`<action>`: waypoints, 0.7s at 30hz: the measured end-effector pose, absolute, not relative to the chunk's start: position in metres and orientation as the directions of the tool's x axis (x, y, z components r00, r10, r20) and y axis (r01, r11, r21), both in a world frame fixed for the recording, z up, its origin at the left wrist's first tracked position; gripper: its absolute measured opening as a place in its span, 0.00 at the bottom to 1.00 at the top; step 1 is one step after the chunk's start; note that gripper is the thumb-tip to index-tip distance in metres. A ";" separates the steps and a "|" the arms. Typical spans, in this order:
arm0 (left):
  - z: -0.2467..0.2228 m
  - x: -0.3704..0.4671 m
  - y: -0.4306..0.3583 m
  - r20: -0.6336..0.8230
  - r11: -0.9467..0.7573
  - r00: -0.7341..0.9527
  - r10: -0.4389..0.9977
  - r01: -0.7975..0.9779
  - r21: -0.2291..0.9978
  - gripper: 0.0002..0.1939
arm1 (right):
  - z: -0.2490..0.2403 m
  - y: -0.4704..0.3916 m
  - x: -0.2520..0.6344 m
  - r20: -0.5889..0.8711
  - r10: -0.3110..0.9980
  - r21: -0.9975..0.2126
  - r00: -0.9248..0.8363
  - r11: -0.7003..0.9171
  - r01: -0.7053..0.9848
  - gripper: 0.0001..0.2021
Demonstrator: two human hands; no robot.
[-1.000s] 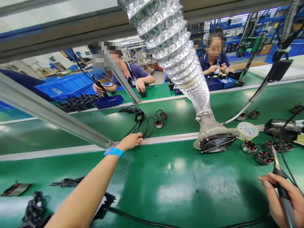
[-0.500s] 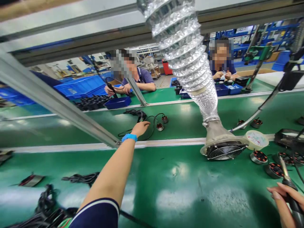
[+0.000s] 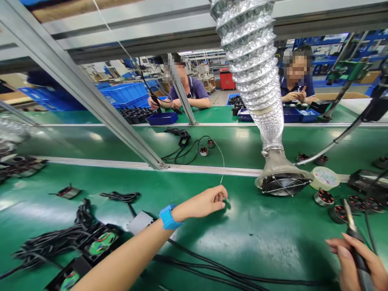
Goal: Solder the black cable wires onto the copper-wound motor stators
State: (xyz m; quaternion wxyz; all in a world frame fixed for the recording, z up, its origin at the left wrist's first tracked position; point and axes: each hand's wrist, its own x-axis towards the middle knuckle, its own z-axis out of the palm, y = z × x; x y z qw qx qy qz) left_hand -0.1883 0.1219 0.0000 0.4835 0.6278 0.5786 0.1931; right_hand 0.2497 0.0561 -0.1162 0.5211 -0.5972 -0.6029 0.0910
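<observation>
My left hand (image 3: pixel 209 202), with a blue wristband, hovers over the green bench with its fingers curled. A thin silvery strand of solder wire (image 3: pixel 223 163) rises from its fingertips and arcs back toward the small motors. In my right hand (image 3: pixel 357 258) is a soldering iron (image 3: pixel 353 232), tip pointing up and away. Just beyond that tip sit round motor parts with copper windings (image 3: pixel 324 198), one of them a stator (image 3: pixel 338 214). Across the metal rail lie two small motors (image 3: pixel 204 151) and a black cabled housing with a green board (image 3: pixel 183 140).
A fume extractor hood (image 3: pixel 285 186) hangs on a foil duct (image 3: pixel 254 72) at centre. Black cables (image 3: pixel 54 242) and open housings with green boards (image 3: pixel 103 243) lie at left. A slanted metal post (image 3: pixel 100 109) crosses the left side. Two co-workers sit opposite, near blue trays (image 3: pixel 162 118).
My left hand has come back from beside the cabled housing across the rail to the near bench, now with the solder wire. My right hand still holds the iron. The view has shifted.
</observation>
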 end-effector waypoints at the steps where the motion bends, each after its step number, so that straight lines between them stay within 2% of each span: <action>1: -0.002 -0.174 0.113 -0.326 0.176 0.284 0.902 0.449 0.876 0.10 | -0.104 0.052 0.240 0.501 0.839 -0.733 0.213 0.281 0.619 0.17; 4: -0.013 -0.131 0.097 -0.329 0.279 0.293 0.898 0.200 0.939 0.10 | -0.079 0.045 0.214 0.512 0.854 -0.716 0.086 0.370 0.592 0.13; 7: -0.024 -0.087 0.091 -0.344 0.341 0.313 0.885 0.066 0.938 0.11 | -0.070 0.043 0.198 0.557 0.828 -0.654 -0.065 0.485 0.581 0.11; 11: -0.031 -0.032 0.080 -0.373 0.389 0.440 0.817 0.058 0.920 0.13 | -0.066 0.040 0.185 0.613 0.777 -0.576 -0.147 0.566 0.590 0.16; 14: -0.037 -0.007 0.072 -0.331 0.343 0.505 0.797 0.071 0.936 0.15 | -0.062 0.037 0.177 0.624 0.764 -0.556 -0.162 0.580 0.595 0.19; 17: -0.042 0.005 0.069 -0.271 0.283 0.513 0.814 0.056 0.958 0.18 | -0.058 0.035 0.171 0.640 0.744 -0.541 -0.194 0.615 0.574 0.18; 21: -0.041 0.011 0.068 -0.296 0.325 0.538 0.789 0.044 0.945 0.26 | -0.058 0.035 0.167 0.667 0.719 -0.555 -0.195 0.654 0.514 0.14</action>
